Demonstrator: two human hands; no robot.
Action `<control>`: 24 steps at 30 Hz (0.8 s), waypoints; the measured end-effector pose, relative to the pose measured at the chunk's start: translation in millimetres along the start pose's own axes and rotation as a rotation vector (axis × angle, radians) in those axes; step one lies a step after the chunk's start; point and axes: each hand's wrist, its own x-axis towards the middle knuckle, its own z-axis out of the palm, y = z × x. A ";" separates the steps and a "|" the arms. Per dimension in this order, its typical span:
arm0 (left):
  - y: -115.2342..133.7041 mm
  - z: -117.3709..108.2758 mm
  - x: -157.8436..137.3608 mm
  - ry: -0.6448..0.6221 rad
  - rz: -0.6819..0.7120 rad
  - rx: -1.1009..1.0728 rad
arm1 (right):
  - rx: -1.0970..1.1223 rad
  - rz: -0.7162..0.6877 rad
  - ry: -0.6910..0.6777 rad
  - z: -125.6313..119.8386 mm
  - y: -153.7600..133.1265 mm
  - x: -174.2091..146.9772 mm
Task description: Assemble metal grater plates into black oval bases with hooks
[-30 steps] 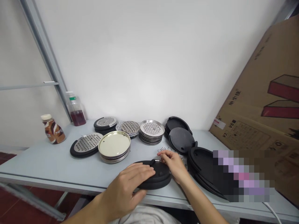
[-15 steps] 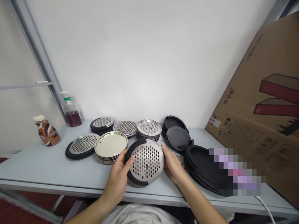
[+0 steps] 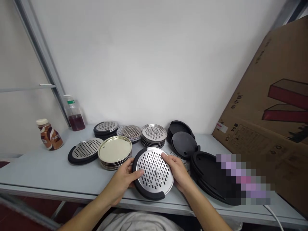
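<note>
Between my hands, above the table's front edge, is a round slotted metal disc with a black rim piece (image 3: 155,170), its face tilted toward me. My left hand (image 3: 126,176) grips the black-rimmed left side, thumb on the slotted face. On the upper right edge, my right hand (image 3: 176,168) holds the bare metal with its thumb on top. Left of it stands a stack of pale gold round plates (image 3: 115,150). Behind is a stack of slotted metal discs (image 3: 154,133). Small wire rings (image 3: 179,157) lie partly hidden behind my right hand.
Black round trays (image 3: 211,176) and a black disc (image 3: 184,145) are on the right. Another rimmed slotted disc (image 3: 86,149) lies left, with a stack of them (image 3: 106,126) behind. Two bottles, one brown (image 3: 49,136), one clear (image 3: 75,117), stand far left. A large carton (image 3: 269,122) leans at right.
The held disc has turned a little, so its black rim sits lower, and it has shifted slightly right and down. My right thumb has moved onto its face.
</note>
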 end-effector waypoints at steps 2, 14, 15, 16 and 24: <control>-1.2 0.2 0.5 -0.029 0.036 0.011 | -0.004 -0.008 -0.003 -0.1 0.5 0.1; 1.1 -4.0 3.3 0.091 0.215 -0.060 | -0.325 -0.256 -0.362 -8.3 -15.7 -18.3; 0.3 -3.5 3.8 0.094 0.216 -0.053 | -0.351 -0.249 -0.397 -10.9 -17.6 -20.2; -0.8 -2.9 4.5 0.091 0.222 -0.045 | -0.390 -0.244 -0.414 -13.5 -19.2 -21.9; -4.7 -12.4 8.4 -0.116 0.225 -0.011 | -0.522 -0.283 -0.370 -21.9 -14.0 -22.7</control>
